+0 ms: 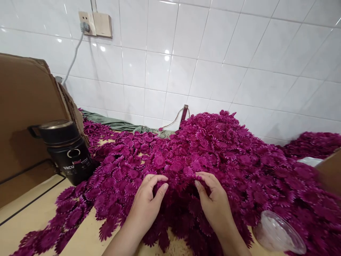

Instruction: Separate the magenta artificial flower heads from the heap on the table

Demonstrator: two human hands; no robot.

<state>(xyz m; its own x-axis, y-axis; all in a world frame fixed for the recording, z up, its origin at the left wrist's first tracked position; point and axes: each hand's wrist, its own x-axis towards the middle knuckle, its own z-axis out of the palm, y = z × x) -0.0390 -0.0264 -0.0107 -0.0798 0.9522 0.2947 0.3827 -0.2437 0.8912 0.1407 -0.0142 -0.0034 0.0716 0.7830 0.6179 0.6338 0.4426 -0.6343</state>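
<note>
A large heap of magenta fabric-like flowers (213, 142) covers the table and rises against the wall. My left hand (150, 199) is over the front of the heap, its thumb and fingers curled toward each other around a magenta flower piece. To its right, my right hand (213, 195) has thumb and forefinger close together at a magenta flower edge. The two hands are apart, fingertips facing each other. What lies between the fingertips blends with the flowers behind.
A black vacuum bottle (70, 153) stands at the left beside a cardboard box (26, 106). A clear plastic tub (277, 233) lies at the lower right. Behind are a tiled wall (160, 71), a plugged-in socket (87, 24) and green cloth (114, 122).
</note>
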